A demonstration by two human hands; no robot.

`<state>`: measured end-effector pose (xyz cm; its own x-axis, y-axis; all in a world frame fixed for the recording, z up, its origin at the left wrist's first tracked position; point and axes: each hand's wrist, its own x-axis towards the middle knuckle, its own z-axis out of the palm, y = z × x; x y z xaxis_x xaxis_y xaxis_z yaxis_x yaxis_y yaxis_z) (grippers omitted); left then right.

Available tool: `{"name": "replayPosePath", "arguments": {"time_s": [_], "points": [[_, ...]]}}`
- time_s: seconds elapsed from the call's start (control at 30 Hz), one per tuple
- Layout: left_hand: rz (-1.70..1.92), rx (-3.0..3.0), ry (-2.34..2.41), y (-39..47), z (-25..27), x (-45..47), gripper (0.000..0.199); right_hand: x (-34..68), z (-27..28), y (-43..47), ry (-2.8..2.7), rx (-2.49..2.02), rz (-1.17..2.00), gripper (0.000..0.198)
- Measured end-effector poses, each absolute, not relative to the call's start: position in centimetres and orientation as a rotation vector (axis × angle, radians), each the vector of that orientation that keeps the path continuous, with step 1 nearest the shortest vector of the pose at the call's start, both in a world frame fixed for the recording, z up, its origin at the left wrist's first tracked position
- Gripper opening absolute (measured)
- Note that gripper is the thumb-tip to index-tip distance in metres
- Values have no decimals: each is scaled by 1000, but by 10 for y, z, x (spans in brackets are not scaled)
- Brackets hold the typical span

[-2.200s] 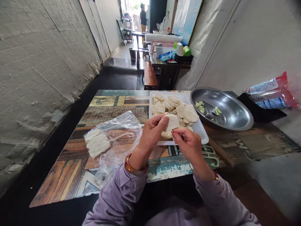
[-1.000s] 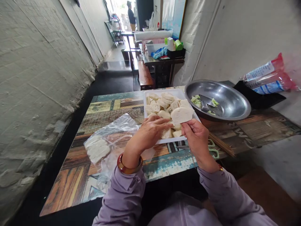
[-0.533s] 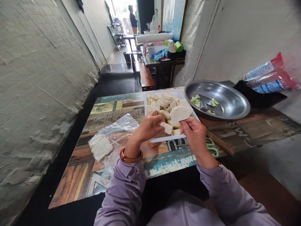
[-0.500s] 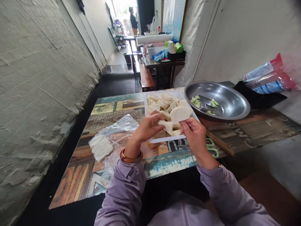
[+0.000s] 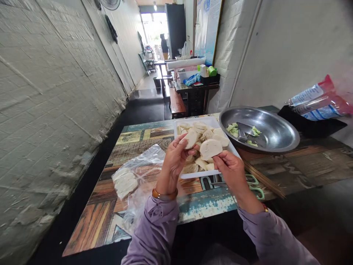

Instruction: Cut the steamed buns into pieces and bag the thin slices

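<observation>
My left hand (image 5: 173,160) pinches a pale, oval bread-like slice (image 5: 191,140) over the left side of a white plastic tray (image 5: 198,175). Between the thumb and fingers of my right hand (image 5: 232,170) is a second bread-like slice (image 5: 211,148), its broad face turned towards me. The two slices are held up close to each other. Several more such pieces (image 5: 203,163) lie heaped in the tray beneath. To the left, a clear plastic bag (image 5: 150,156) lies on the table with a stack of pale slices (image 5: 125,184) at it.
Right of the tray stands a steel bowl (image 5: 278,129) with chopped greens and a metal tool inside. Green-handled scissors (image 5: 258,192) and thin wooden sticks (image 5: 266,180) lie near my right wrist. Wrapped packages (image 5: 317,105) lean by the wall. Another person (image 5: 164,46) stands far off.
My left hand has raised and turned its slice upright beside the other one. My right hand still holds its slice. The camera view has tilted upward a little.
</observation>
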<state>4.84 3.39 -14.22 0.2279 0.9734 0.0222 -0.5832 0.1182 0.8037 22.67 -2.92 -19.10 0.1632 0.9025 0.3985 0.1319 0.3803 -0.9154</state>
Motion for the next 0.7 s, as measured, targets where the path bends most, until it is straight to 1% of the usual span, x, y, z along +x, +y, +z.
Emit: {"name": "replayPosePath", "arguments": {"time_s": [0.1,0.2,0.43,0.53,0.63,0.7], "points": [[1265,726,539,33,-146,45,43,228,-191,-28,-1358,-1084,702,20],[1283,702,523,30,-148,43,40,227,-187,-28,-1427,-1117,701,18],[1388,791,585,27,-154,46,44,220,-177,-28,-1554,-1156,725,21],[1383,941,605,26,-156,48,46,220,-178,-27,-1556,-1172,689,22],[1381,1101,644,25,-156,48,52,220,-178,-28,-1547,-1187,674,24],[1368,1146,673,25,-155,47,52,220,-177,-28,-1546,-1180,685,25]]}}
